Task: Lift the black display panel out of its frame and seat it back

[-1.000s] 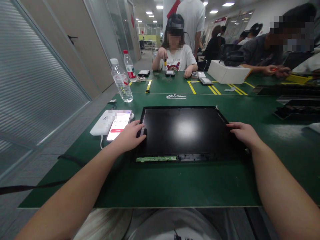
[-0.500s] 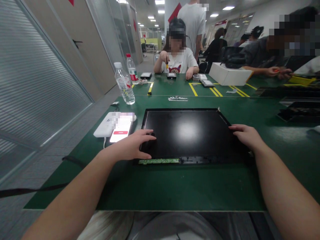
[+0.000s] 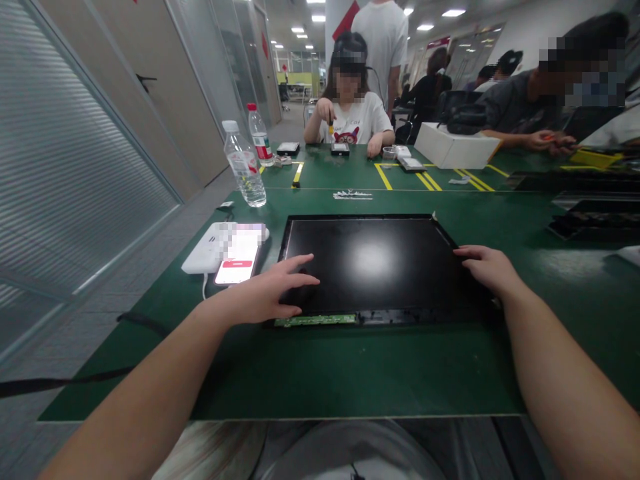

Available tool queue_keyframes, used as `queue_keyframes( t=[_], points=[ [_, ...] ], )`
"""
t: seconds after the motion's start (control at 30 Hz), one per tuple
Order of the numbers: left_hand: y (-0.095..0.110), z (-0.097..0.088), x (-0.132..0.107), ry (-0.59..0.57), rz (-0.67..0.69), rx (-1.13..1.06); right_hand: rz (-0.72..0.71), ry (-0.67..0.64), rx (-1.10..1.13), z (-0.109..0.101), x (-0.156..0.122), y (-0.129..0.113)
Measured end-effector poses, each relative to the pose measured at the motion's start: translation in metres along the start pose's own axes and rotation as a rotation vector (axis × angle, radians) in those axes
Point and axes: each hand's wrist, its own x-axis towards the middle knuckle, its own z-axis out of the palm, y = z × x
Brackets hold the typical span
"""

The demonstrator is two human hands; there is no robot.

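A black flat display panel (image 3: 340,267) lies on the green table in front of me, a bright glare patch on its screen. Along its near edge, at the left, runs a narrow green circuit board (image 3: 316,321). My left hand (image 3: 273,290) is over the panel's left edge, fingers spread and stretched across the screen; whether the fingertips touch the glass I cannot tell. At the right edge, my right hand (image 3: 487,270) grips the panel's rim, its lower fingers partly hidden.
Left of the panel are a lit phone (image 3: 239,257), a white box-like device (image 3: 206,248) with a cable, and a water bottle (image 3: 245,167). Small white scraps (image 3: 353,195) lie beyond the panel. A co-worker (image 3: 350,113) sits opposite. Dark panel parts (image 3: 585,223) lie at the right.
My left hand's fingers have spread and reached slightly further over the screen. My right hand keeps its place at the right rim. The view has shifted slightly.
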Motion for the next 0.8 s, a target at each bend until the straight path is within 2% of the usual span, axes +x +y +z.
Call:
queue_keyframes(
  t=[0.53,0.8],
  points=[
    [0.0039,0.0013,-0.0007,-0.049,0.050,0.044,-0.007,-0.006,-0.026,-0.0007,-0.0036,-0.0050],
    [0.0078,0.0005,0.0003,-0.055,0.020,0.046,-0.001,0.007,0.000,0.0010,-0.0014,-0.0010]
  ],
)
